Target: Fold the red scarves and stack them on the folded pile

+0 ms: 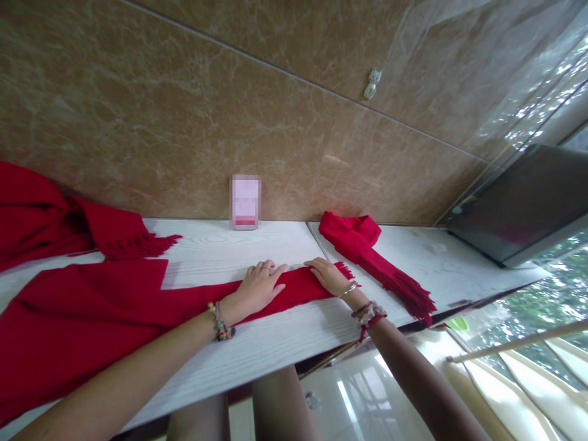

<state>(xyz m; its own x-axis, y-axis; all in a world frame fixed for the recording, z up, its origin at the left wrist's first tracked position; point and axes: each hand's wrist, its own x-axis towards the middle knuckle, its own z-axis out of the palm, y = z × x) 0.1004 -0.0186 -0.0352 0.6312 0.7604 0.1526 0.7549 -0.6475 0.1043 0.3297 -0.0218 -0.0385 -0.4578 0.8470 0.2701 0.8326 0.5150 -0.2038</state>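
A long red scarf (92,312) lies spread across the white wooden table (257,349), wide at the left and narrowing to a fringed end at the right. My left hand (257,286) rests flat on the narrow part, fingers stretched out. My right hand (327,275) lies palm down on the scarf's end next to the fringe, fingers extended. Both wrists wear bead bracelets.
A second red scarf (367,251), folded, lies at the right with its fringe near the table edge. More red cloth (55,226) is heaped at the far left. A small pink card (245,202) leans on the brown marble wall. A dark laptop (519,208) sits far right.
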